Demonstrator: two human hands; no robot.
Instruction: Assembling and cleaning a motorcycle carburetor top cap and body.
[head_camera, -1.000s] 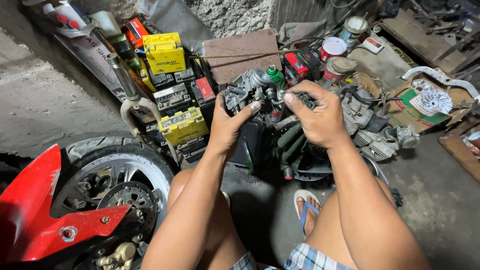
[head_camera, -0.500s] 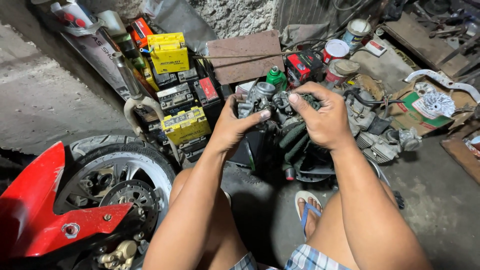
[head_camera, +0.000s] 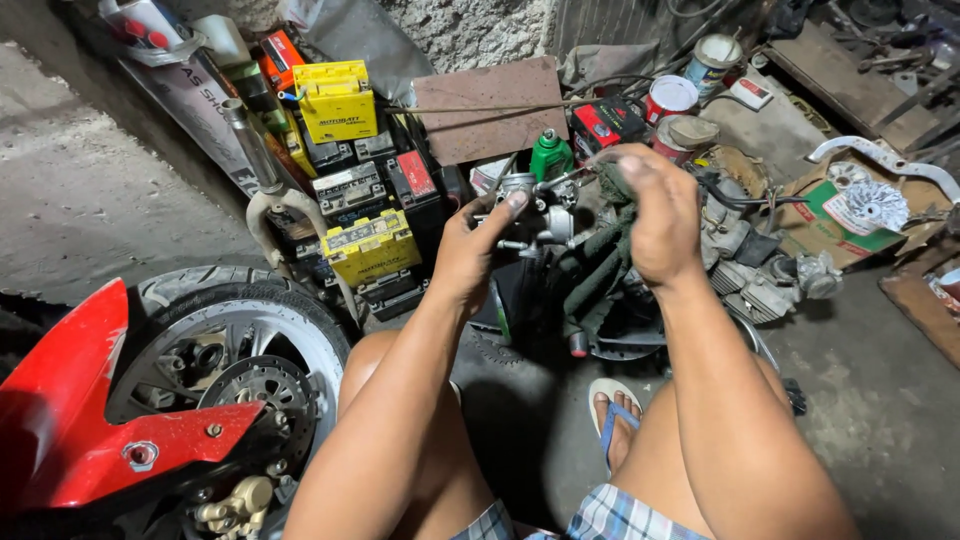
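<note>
From the head camera, the person sits low over a grey, stained concrete floor, with bare knees and checked shorts at the bottom of the view. One foot in a blue-strapped flip-flop rests on the floor between the legs.

The left hand is curled around a small silver metal engine part with round knobs, with the thumb up on its top. The part is held up in the air in front of the person, in the middle of the view. The right hand is closed on a dark green dirty rag that is pressed against the right side of the part. The rag hangs down below the hands.

At the lower left stands a red motorbike fender over a black tyre with a silver wheel. Behind the hands lies a pile of yellow and black box-shaped batteries. A small green plastic bottle stands just behind the part. Round tin cans stand near a rough grey stone wall at the top. A grey metal engine block lies on the floor to the right, near a flat cardboard box.
</note>
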